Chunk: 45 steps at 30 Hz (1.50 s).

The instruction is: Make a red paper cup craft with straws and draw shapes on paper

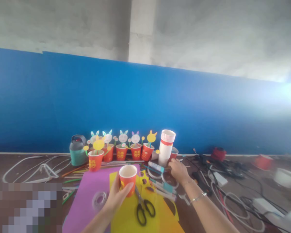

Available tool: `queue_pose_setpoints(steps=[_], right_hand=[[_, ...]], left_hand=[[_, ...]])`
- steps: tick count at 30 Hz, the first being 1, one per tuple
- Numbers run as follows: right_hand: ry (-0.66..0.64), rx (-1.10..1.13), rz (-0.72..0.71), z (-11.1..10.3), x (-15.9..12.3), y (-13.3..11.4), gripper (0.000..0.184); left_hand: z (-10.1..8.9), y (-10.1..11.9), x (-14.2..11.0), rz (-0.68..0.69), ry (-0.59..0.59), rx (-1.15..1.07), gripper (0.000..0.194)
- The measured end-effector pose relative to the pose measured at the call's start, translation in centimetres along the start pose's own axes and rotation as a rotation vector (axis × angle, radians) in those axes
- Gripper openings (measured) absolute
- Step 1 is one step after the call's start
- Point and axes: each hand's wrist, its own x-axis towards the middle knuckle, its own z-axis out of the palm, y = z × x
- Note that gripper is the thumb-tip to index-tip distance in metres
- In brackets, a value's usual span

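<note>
Left hand (117, 197): fingers gripping red cup (130, 182), mouth up — lower centre of frame | right hand (179, 171): fingers curled, cannot tell on what — just right of upright cup stack (165, 154), nearer it than the left

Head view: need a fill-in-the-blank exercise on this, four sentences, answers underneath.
1. The red cup is held in the person's ____ hand.
2. The scissors lie on ____ paper.
3. The tape roll rests on a ____ sheet.
4. A silver bracelet is worn on the person's ____ arm.

Missing words: left; yellow; purple; right.
</note>
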Motion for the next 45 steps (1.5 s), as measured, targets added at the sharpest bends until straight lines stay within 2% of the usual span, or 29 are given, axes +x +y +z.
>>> queue_pose_setpoints(steps=[5,9,12,14,16,18,21,22,24,25,28,29,31,34,37,41,45], right_hand=[[0.052,-0.042,0.057,-2.6,-1.2,-0.1,0.026],[0.078,0.03,0.137,-4.6,-3.1,-0.9,0.029],[0.034,0.183,0.068,-5.3,-4.6,-2.7,0.031],[-0.069,0.381,-0.064,-5.3,-5.6,-4.4,0.036],[-0.269,0.806,-0.221,-5.2,-6.3,-6.1,0.035],[-0.449,1.074,-0.267,-4.9,-6.8,-7.2,0.029],[-0.659,1.2,-0.254,-4.3,-7.0,-8.0,0.028],[-0.69,1.235,-0.25,-4.1,-6.9,-8.1,0.028],[-0.608,1.333,-0.243,-3.8,-6.8,-8.6,0.031],[-0.495,1.386,-0.233,-3.7,-6.8,-8.9,0.033],[-0.031,1.436,-0.202,-3.6,-7.5,-10.0,0.032],[0.088,1.391,-0.228,-3.7,-8.0,-10.3,0.029],[0.24,1.235,-0.346,-3.8,-9.0,-10.6,0.025],[0.267,1.079,-0.492,-3.6,-10.2,-10.6,0.026],[0.296,1.042,-0.516,-2.7,-10.5,-10.3,0.028],[0.344,0.985,-0.558,-1.4,-10.2,-10.2,0.024],[0.538,0.83,-0.698,-1.4,-10.0,-10.4,0.016]], left_hand=[[0.0,0.1,0.0,-0.028,0.006,-0.018,0.057],[0.0,-0.1,0.0,-0.038,0.039,-0.036,0.059],[0.0,0.0,-0.1,-0.034,0.061,-0.015,0.055],[0.1,0.1,0.0,-0.028,0.088,-0.015,0.053],[0.0,0.1,0.1,-0.012,0.117,-0.024,0.052],[-0.2,-0.1,0.3,0.01,0.128,-0.03,0.051],[-0.4,-0.5,0.7,0.027,0.131,-0.037,0.051],[-0.5,-0.6,0.7,0.025,0.134,-0.038,0.051],[-0.6,-0.6,0.8,0.013,0.143,-0.036,0.051],[-0.5,-0.6,0.8,0.003,0.146,-0.034,0.052],[-0.5,-0.4,0.6,-0.02,0.138,-0.015,0.053],[-0.4,-0.3,0.6,-0.023,0.13,-0.007,0.052],[-0.5,-0.4,0.6,-0.02,0.121,0.007,0.049],[-0.7,-0.9,0.8,-0.026,0.154,0.026,0.045],[-0.9,-1.3,1.1,-0.015,0.188,0.049,0.045],[-0.9,-1.2,1.1,0.003,0.157,0.039,0.046],[-0.8,-1.0,1.0,0.015,0.151,0.058,0.045]])
